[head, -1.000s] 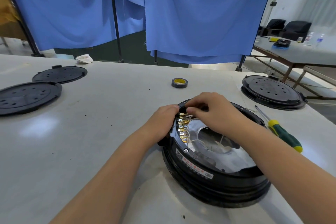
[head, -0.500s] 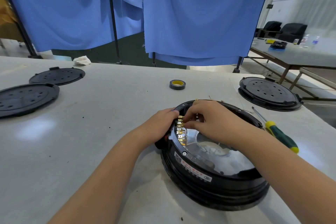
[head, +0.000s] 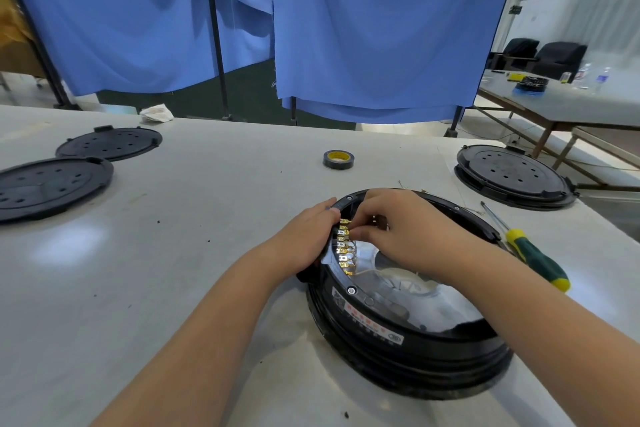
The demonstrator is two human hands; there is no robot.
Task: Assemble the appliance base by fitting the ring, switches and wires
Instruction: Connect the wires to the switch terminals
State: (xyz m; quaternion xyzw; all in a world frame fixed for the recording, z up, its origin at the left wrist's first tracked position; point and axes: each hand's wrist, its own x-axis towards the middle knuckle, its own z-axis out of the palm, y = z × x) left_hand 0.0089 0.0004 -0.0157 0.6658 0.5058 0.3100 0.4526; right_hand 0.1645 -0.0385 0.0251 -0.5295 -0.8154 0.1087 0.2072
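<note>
A round black appliance base (head: pixel 408 354) lies upside down on the white table, its shiny metal inner plate (head: pixel 440 302) showing. A row of gold wire terminals (head: pixel 343 246) runs along its left inner rim. My left hand (head: pixel 308 241) grips the outside of the base's left rim beside the terminals. My right hand (head: pixel 408 232) reaches over the open base, its fingertips pinching at the top terminals. What sits between those fingertips is hidden.
A green and yellow screwdriver (head: pixel 535 262) lies right of the base. A roll of black tape (head: pixel 338 159) sits behind it. One black perforated cover (head: pixel 512 177) rests at the right, two more covers (head: pixel 52 184) at the left. Blue curtains hang behind the table.
The view has shifted slightly. My right hand's fingertips have edged along the terminal row; my left hand keeps its grip on the rim.
</note>
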